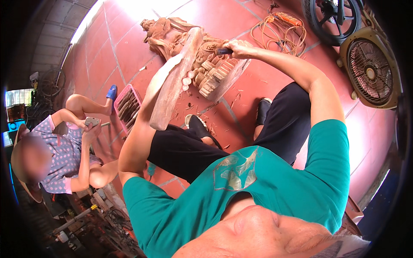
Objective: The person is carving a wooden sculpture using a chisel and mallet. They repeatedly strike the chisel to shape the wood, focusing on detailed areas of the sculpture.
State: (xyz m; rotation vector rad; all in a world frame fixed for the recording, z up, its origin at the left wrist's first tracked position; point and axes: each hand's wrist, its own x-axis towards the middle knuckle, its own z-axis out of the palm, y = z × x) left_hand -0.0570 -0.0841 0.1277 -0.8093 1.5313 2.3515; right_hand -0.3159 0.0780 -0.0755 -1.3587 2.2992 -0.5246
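Note:
My left hand (186, 81) is closed round a long, flat-sided wooden bat (172, 92), which slants up across my left forearm. My right hand (239, 49) grips a tool with a dark handle (223, 51); its working end cannot be made out. Beneath both hands a brown wood carving (165, 35) with deep relief lies on the floor, partly covered by the bat. The carving's blocky near end (215, 79) is below my right hand.
Wood shavings lie on the red tile floor (97, 56) around my feet. A pink basket (137, 92) of wooden-looking tools stands left, near a seated person (64, 150) holding a phone (91, 121). An orange cord (275, 36), a wheel (333, 19) and a box fan (370, 69) are at the right.

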